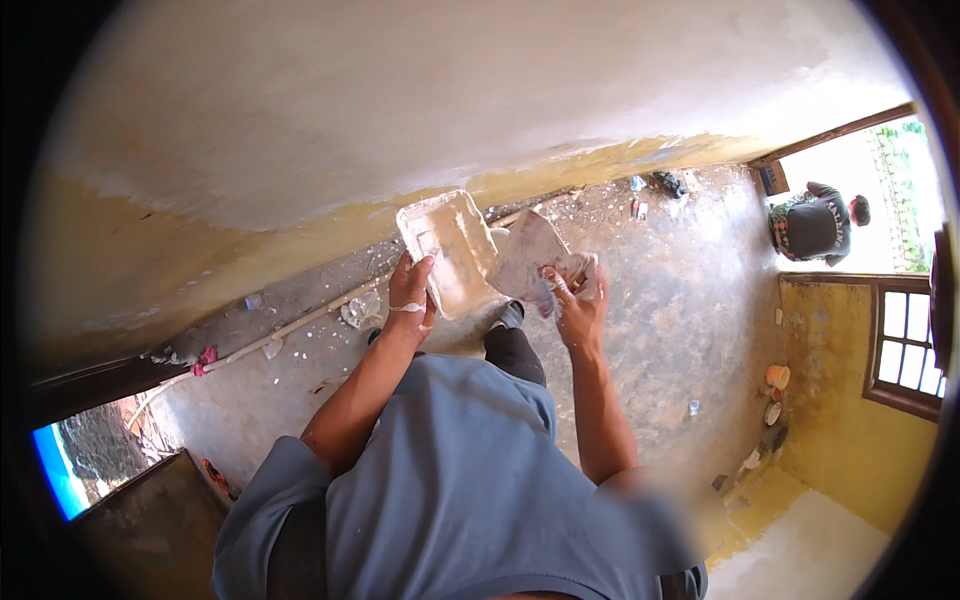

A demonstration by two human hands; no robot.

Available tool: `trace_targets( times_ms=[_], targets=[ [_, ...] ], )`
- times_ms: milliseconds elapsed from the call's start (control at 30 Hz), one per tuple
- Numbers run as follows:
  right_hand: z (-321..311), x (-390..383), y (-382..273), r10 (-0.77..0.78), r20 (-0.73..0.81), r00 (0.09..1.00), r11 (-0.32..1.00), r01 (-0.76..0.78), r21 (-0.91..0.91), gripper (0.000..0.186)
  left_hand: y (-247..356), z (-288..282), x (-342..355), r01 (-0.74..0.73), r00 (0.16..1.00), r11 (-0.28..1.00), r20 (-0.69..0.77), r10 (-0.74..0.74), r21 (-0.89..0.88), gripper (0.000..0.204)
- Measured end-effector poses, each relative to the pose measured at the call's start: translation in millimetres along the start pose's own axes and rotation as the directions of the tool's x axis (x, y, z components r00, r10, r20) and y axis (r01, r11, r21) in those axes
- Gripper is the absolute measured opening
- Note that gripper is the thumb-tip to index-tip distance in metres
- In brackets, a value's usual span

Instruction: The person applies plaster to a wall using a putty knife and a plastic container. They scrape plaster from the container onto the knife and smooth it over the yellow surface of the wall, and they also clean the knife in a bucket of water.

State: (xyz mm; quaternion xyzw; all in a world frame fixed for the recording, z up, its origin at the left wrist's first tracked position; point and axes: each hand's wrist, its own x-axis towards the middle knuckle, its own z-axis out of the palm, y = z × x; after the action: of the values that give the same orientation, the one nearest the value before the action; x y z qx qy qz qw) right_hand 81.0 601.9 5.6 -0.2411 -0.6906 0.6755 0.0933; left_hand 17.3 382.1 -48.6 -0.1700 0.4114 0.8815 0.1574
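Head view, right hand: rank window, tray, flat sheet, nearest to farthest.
From the right hand:
1. Flat sheet: in that hand's grip, reaching up and left from it.
2. Tray: just left of the sheet, held by the left hand.
3. Window: far right, in the yellow wall across the room.

Rectangular tray point(458, 256): shallow, off-white, smeared with pale residue; tilts just above frame centre, open side toward the camera. Flat sheet point(530, 252): angular, whitish, stained brown-red; slants at the tray's right.
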Motion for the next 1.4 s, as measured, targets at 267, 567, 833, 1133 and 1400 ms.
trace_targets(
  times_ms=[267,567,833,1133,1400],
  targets=[
    [-31.1,12.4,7.6,0.035,-0.161,0.986,0.997,-0.045,-0.061,0.018,-44.0,68.2,1.8,-0.077,0.997,0.997,-0.022,0.077,0.015,0.037],
    [-33.8,48.0,8.7,-0.273,0.167,0.947,0.787,0.320,-0.527,0.033,-39.1,78.8,-26.5,-0.006,0.999,0.996,0.041,0.009,-0.087,0.039],
    [-1.7,5.3,-52.3,0.195,0.216,0.957,0.869,-0.271,0.415,0.023,8.6,24.1,-31.1,-0.123,0.992,0.963,-0.018,0.123,-0.240,0.042],
    [26.0,47.2,-34.2,0.348,0.556,0.755,0.580,-0.639,0.505,0.020,14.9,7.1,-68.3,-0.086,0.994,0.969,0.049,0.100,-0.231,0.050],
    [38.3,126.8,-11.7,0.225,0.388,0.894,0.858,-0.371,0.356,0.019,-39.8,-60.4,-92.3,-0.334,0.902,0.921,-0.351,0.250,-0.201,0.058]
  ],
)
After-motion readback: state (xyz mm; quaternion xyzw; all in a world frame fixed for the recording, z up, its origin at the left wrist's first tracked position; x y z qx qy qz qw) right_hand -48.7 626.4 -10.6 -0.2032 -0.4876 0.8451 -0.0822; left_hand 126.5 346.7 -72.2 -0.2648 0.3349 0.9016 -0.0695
